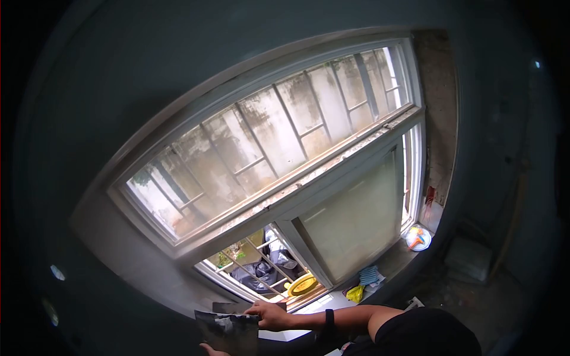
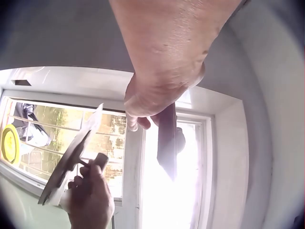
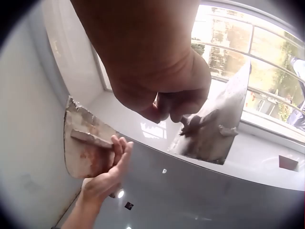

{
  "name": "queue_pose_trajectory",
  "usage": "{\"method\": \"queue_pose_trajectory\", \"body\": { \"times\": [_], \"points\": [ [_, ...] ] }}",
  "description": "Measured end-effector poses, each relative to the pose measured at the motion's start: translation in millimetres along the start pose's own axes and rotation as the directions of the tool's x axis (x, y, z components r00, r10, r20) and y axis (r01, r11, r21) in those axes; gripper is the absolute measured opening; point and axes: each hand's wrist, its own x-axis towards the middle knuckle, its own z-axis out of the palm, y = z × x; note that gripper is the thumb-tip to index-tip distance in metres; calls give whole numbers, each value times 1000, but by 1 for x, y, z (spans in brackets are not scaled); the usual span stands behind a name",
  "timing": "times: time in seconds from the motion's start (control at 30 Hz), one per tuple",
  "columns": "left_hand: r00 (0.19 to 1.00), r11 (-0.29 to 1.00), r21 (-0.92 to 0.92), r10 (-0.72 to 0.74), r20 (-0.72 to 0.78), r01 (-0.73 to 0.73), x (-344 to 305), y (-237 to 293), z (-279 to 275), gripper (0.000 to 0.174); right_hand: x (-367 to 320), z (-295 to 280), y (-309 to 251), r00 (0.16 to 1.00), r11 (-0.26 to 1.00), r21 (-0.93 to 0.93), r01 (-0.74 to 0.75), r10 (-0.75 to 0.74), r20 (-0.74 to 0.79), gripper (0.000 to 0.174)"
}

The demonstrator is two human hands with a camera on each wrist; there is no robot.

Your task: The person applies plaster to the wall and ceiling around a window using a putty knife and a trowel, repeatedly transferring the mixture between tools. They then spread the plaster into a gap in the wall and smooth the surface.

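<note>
Gripping the handle of a steel trowel [image 3: 217,126], the right hand [image 3: 157,81] has its fingers curled fully round it. The blade tilts up in front of the window [image 1: 285,136] and touches nothing. The left hand [image 3: 106,177] holds a plaster-crusted plate [image 3: 83,143] by the strip on its back, with the fingers laid along that strip and bent about it. In the left wrist view the same plate shows edge-on as a dark blade under curled fingers. Both tools hang in the air near the white sill [image 3: 267,157], at the left end of the window. The plate is left of the trowel and apart from it.

Judging by the surfaces, the plastering looks well advanced but not finished. The grey wall [image 3: 190,200] below the sill reads as even and smooth, with only a few small specks on it. The side faces of the opening near the hands look clean and white. On the far right of the window, though, the reveal [image 1: 436,89] shows a rough brownish patch that seems bare. The plate carries crusted smears at its edge (whether any wet plaster lies on it I cannot tell), and the trowel face looks nearly clean. I take this as a pause between strokes.

Further right along the sill lie a blue cloth [image 1: 369,275], a yellow lump [image 1: 355,293] and a white dish [image 1: 418,238] holding something orange. Bars [image 1: 261,261] cross the open lower pane.
</note>
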Motion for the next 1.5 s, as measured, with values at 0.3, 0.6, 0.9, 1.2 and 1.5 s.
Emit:
{"method": "queue_pose_trajectory", "body": {
  "times": [0.3,0.6,0.9,1.2,1.5],
  "points": [
    [998,996,82,12,69,-18,2,-8,31,93,7,6,-49,994,970,219,106,-109,2,36],
    [954,971,-239,77,289,-6,-36,-4,94,82,1,0,-87,932,920,292,262,-319,169,70],
    [988,993,15,116,-107,-115,-62,-5,67,76,19,43,-98,888,921,198,334,-378,260,55],
    [953,877,453,258,-159,-162,-109,11,22,59,9,82,-116,974,771,637,3,-148,173,61],
    [745,-166,982,645,173,-85,-206,72,-59,14,60,87,-90,941,207,962,-178,-251,228,70]
  ]
}}
